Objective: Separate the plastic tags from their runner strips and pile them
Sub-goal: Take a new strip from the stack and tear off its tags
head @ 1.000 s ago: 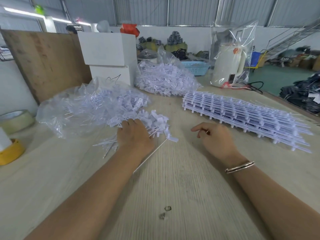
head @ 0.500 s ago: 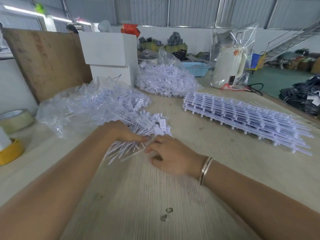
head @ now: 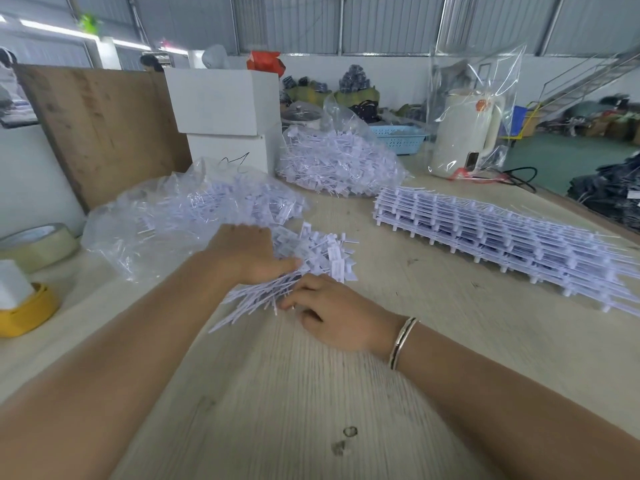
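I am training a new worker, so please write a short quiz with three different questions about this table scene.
1. True or false: the stack of uncut runner strips lies on the person's right side.
2. What does the left hand press on?
A) tape roll B) loose tags C) kettle
3. Which wrist wears the bracelet?

Key: 1 true. 2 B, the loose tags. 3 the right hand wrist.

Bare forearms (no sleeves), a silver bangle [head: 401, 342] on the right wrist.
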A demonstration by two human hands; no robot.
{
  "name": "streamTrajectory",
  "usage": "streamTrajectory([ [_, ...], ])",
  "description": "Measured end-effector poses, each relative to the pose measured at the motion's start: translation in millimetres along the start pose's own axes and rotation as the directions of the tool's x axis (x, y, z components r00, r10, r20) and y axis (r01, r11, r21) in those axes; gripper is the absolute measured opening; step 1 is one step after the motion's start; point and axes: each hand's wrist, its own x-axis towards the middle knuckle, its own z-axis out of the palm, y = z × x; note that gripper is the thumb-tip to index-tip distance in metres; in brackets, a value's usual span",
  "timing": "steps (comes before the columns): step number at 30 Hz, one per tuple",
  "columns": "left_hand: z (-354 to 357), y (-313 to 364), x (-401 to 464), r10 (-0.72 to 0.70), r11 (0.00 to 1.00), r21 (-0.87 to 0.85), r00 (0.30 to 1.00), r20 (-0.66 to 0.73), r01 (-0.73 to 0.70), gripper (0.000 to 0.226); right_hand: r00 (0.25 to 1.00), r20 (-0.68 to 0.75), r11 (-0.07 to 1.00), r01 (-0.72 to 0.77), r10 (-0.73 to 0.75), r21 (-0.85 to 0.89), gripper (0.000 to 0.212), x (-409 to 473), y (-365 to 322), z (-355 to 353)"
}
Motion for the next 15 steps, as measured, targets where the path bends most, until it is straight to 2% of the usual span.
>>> streamTrajectory([
  [3,18,10,-12,-0.103,0.995,0.015,0.985,0.136,0.102,0.081,1.0,0.004,1.0,-0.006,0.006,-0.004,0.036,-3,-2,1],
  [6,12,12,-14,-0.112,0.986,-0.09,0.956,0.27,0.141,0.072,1.0,0.003,1.0,-0.003,0.003,0.016,0.035,-4,-3,-1],
  [8,0,10,-7,-0.051,0.96,-0.225,0.894,0.444,0.166,0.07,1.0,-0.008,0.997,0.002,-0.001,0.077,0.032,-7,-3,-6],
  [10,-10,12,2,-0.008,0.94,-0.274,0.815,0.58,0.204,0.083,0.999,-0.032,0.986,-0.007,0.012,0.167,0.028,-11,0,-12],
  [12,-9,17,9,-0.024,0.947,-0.239,0.791,0.611,0.213,0.092,0.998,-0.053,0.979,-0.033,0.045,0.203,0.025,-16,5,-16],
  [13,-6,21,11,-0.018,0.951,-0.238,0.799,0.601,0.2,0.087,0.997,-0.058,0.979,-0.045,0.058,0.2,0.025,-18,7,-18],
  [15,2,29,17,0.055,0.958,-0.265,0.84,0.539,0.108,0.058,0.993,-0.113,0.99,-0.027,0.043,0.136,0.025,-25,11,-23],
])
